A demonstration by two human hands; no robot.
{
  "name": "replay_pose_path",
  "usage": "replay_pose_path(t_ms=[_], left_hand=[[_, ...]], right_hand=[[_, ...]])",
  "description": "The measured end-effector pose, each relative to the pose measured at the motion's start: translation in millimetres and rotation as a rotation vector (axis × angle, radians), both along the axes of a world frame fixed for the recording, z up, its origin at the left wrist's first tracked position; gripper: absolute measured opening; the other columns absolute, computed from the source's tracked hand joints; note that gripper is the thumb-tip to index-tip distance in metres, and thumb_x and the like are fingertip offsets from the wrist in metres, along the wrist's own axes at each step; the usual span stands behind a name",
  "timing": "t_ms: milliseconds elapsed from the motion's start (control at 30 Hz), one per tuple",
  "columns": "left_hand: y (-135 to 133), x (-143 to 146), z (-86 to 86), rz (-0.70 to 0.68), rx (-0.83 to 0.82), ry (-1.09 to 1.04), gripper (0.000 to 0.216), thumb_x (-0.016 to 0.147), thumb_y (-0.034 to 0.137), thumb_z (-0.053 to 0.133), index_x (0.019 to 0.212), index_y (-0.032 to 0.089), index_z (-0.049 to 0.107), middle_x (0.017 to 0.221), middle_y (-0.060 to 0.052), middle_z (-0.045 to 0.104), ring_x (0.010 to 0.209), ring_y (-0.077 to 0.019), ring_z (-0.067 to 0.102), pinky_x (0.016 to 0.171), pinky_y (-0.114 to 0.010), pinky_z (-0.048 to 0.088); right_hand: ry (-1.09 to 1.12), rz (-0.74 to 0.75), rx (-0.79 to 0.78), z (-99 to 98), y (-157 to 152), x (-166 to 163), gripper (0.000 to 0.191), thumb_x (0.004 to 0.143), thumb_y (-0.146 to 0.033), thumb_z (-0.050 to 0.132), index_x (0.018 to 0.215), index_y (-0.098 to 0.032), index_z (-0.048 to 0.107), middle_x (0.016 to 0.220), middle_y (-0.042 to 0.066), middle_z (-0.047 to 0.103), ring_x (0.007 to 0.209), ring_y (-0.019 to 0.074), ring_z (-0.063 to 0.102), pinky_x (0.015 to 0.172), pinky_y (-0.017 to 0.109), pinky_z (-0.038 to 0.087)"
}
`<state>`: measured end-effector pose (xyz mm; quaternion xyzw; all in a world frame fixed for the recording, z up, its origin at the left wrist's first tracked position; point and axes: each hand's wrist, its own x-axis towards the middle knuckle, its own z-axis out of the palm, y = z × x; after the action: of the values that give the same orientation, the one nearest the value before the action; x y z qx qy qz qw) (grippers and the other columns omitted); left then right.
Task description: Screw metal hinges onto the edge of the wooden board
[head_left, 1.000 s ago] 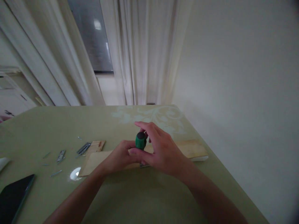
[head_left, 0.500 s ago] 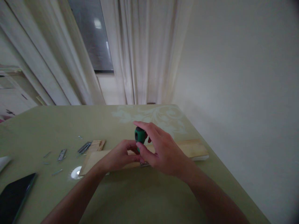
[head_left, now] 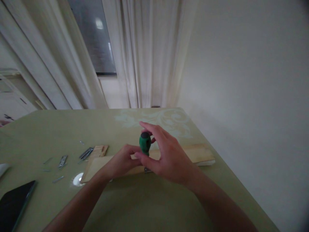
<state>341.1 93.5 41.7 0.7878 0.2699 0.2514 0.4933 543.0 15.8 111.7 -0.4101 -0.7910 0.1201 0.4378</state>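
A green-handled screwdriver [head_left: 145,143] with a black cap stands upright over the long wooden board [head_left: 200,153] on the table. My right hand [head_left: 166,154] wraps its thumb and fingers round the handle. My left hand [head_left: 122,162] rests on the board right beside the screwdriver's lower end, fingers curled toward the shaft; what they pinch is hidden. A bit of metal [head_left: 147,169] shows at the board's near edge under my hands.
A small wooden block [head_left: 100,149] with metal hinges [head_left: 86,153] lies left of the board; another hinge [head_left: 62,160] and several loose screws [head_left: 58,179] lie farther left. A dark phone [head_left: 13,204] sits at the near left. The green table [head_left: 145,199] ends close on the right; curtains hang behind.
My right hand's fingers have shifted round the screwdriver handle, which stays upright in the same spot. My left hand has barely moved.
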Motion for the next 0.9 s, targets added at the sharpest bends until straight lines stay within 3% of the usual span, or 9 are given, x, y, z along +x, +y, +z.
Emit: replay_pose_path(t_ms=[67,233,367,500,667,767,900], left_hand=[[-0.6,0.6,-1.1,0.039,-0.023,-0.012,0.015,0.087,0.028,0.081,0.079,0.016,0.08,0.077,-0.001,0.079,0.075,-0.0182,0.071,0.073,-0.025,0.056],[0.4,-0.1,-3.3,-0.008,0.006,-0.002,0.018,0.092,0.032,0.077,0.083,0.017,0.08,0.083,-0.003,0.081,0.082,-0.0197,0.074,0.078,-0.027,0.058],[-0.2,0.4,-2.4,0.072,0.02,0.017,0.018,0.088,0.031,0.078,0.077,0.016,0.078,0.076,-0.001,0.078,0.075,-0.0185,0.072,0.072,-0.026,0.056],[-0.5,-0.2,-0.2,-0.016,-0.018,-0.003,0.014,0.09,0.03,0.079,0.085,0.018,0.081,0.085,-0.001,0.081,0.084,-0.0192,0.075,0.081,-0.026,0.057],[-1.8,-0.5,4.5,0.056,-0.001,-0.021,0.014,0.087,0.029,0.081,0.08,0.017,0.08,0.08,0.0,0.081,0.078,-0.018,0.072,0.075,-0.025,0.056],[-2.3,-0.3,5.5,0.021,-0.012,-0.031,0.012,0.086,0.029,0.082,0.085,0.017,0.082,0.084,-0.001,0.082,0.083,-0.0196,0.074,0.081,-0.027,0.057],[-2.5,-0.9,2.8,0.093,0.052,-0.024,0.022,0.088,0.032,0.08,0.073,0.016,0.075,0.072,0.001,0.076,0.073,-0.0174,0.069,0.072,-0.025,0.055]], right_hand=[[0.023,-0.007,-0.015,0.2,-0.1,0.1,0.063,0.1,-0.029,0.078,0.155,-0.026,0.049,0.138,0.01,0.072,0.125,0.0251,0.07,0.106,0.042,0.06],[0.031,0.041,-0.024,-0.7,0.5,0.0,0.065,0.1,-0.014,0.069,0.159,-0.026,0.045,0.149,0.011,0.063,0.135,0.0243,0.064,0.112,0.043,0.058],[0.055,-0.01,-0.032,-2.1,0.8,0.1,0.063,0.098,-0.027,0.079,0.154,-0.027,0.05,0.137,0.009,0.07,0.123,0.0248,0.07,0.106,0.044,0.061],[0.058,0.019,-0.025,-2.7,0.3,0.2,0.064,0.1,-0.018,0.069,0.159,-0.03,0.045,0.144,0.009,0.068,0.126,0.0246,0.07,0.106,0.045,0.062],[0.062,-0.03,-0.032,-3.5,1.2,-1.1,0.065,0.097,-0.028,0.081,0.154,-0.025,0.05,0.134,0.01,0.071,0.117,0.0241,0.072,0.101,0.042,0.064],[0.053,-0.013,-0.026,-3.4,0.9,-2.1,0.061,0.1,-0.018,0.07,0.157,-0.025,0.048,0.144,0.011,0.068,0.122,0.0235,0.071,0.104,0.042,0.063],[0.066,0.017,-0.026,-2.7,-1.1,-3.4,0.065,0.099,-0.02,0.072,0.159,-0.025,0.046,0.142,0.011,0.071,0.121,0.0242,0.072,0.106,0.043,0.062]])
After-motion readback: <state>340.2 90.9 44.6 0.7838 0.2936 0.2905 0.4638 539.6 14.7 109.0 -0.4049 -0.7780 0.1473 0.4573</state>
